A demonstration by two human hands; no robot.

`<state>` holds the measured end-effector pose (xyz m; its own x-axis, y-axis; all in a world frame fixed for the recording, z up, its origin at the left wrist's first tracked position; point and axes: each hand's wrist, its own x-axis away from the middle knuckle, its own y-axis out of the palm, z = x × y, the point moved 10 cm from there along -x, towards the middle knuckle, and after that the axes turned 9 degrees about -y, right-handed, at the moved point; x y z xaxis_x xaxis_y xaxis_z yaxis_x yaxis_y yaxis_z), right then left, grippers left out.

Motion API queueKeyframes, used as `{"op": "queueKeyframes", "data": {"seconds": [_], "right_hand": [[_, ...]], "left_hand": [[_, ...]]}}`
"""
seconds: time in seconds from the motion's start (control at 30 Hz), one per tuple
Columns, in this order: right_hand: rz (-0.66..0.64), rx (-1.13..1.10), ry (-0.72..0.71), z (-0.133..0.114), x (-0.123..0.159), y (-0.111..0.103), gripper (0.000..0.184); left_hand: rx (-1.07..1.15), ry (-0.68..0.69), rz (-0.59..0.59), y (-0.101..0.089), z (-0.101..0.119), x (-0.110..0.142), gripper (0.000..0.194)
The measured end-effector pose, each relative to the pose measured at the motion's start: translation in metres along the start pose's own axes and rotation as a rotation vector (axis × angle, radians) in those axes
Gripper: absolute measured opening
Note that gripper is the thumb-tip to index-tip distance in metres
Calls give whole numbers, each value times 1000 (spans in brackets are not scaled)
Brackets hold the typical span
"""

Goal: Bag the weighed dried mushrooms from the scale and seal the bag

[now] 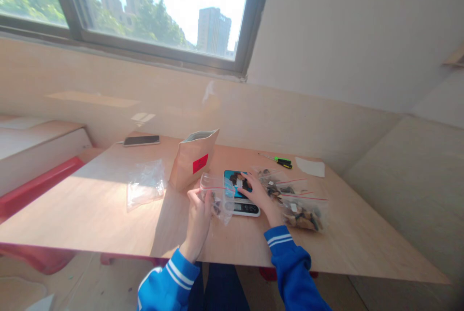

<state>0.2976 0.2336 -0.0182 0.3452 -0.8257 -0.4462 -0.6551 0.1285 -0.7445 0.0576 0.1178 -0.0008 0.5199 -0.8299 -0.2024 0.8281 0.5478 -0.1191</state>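
My left hand (200,212) is closed on the edge of a clear zip bag (225,199) with a red seal line; a few dark pieces show low inside it. My right hand (258,194) reaches over a kitchen scale (247,209) with a blue platform and a white front panel. Its thumb and fingers curve around dark brown dried pieces (238,180), which look like dried mushrooms, on the platform. Just right of that hand lie several filled clear zip bags (303,216) of similar brown pieces, with red seal lines and small white labels.
An open brown paper bag (192,161) with a red label stands behind my left hand. Empty clear bags (145,184) lie to the left, and a phone (141,140) farther back. A green-and-black screwdriver (283,161) and white paper (310,167) are at the back right.
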Motion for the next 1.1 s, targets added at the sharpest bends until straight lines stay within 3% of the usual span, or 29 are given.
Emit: {"op": "queueKeyframes", "data": {"seconds": [0.23, 0.83, 0.97, 1.1], "right_hand": [[113, -57, 24, -2, 5, -11, 22], [294, -280, 96, -3, 6, -28, 24], [336, -388, 126, -24, -2, -39, 33], [377, -670, 106, -70, -14, -51, 32]], "left_hand": [[13, -18, -59, 5, 2, 1, 20], [11, 29, -37, 5, 1, 3, 20], [-10, 16, -56, 7, 0, 3, 21], [-1, 8, -80, 11, 2, 4, 19]]}}
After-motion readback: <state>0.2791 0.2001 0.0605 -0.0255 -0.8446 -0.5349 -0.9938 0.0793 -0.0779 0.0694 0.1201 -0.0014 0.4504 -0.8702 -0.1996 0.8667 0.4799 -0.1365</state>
